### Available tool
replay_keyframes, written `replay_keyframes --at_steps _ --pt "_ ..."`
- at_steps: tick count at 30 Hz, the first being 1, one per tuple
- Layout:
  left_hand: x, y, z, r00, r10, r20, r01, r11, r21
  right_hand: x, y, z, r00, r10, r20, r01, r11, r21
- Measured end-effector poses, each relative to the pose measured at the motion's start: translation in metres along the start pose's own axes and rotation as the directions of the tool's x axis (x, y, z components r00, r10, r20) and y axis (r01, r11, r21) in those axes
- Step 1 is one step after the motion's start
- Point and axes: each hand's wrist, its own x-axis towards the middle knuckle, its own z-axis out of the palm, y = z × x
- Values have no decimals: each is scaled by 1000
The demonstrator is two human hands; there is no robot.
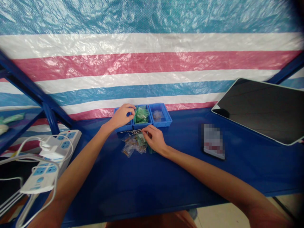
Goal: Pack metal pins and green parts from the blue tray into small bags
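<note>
My left hand [123, 116] is over the leftmost blue bin [123, 128], its thumb and fingers curled into a pinch. Whatever is between those fingertips is too small to make out. Beside it, the middle blue bin [142, 126] holds green plastic packets [142, 114]. My right hand [155, 139] is closed at the near side of the bins, fingertips at a pile of small clear bags [129, 149] with brass-coloured pins inside. A greenish packet [140, 139] lies by its fingers, and thin metal pieces [129, 131] lie just behind the pile.
The right-hand blue bin [168, 120] contains clear bags. A phone [213, 142] and a large dark-screened tablet [263, 110] are at the right on the blue table [133, 186]. A white power strip [38, 182] with cables is at the left. Striped sheeting [152, 63] hangs behind.
</note>
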Motion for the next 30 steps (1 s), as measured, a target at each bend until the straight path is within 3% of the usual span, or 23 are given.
replay_keyframes --at_steps 5,10,17,23,30 --pt "-7 0 -1 994 45 97 -57 990 126 0 0 0 1000 -2 -2 2 1000 -1" --pt "-9 -3 13 983 62 172 -90 982 164 0 0 0 1000 2 0 -2 1000 -2" --pt "-8 -1 28 956 -73 285 37 991 129 0 1 1 1000 0 7 0 1000 -13" --pt "-6 -2 34 967 24 252 -45 996 76 1 1 2 1000 8 -4 -8 1000 -11" --pt "1 -8 39 984 -13 179 7 999 32 1 0 1 1000 5 11 -5 1000 -26"
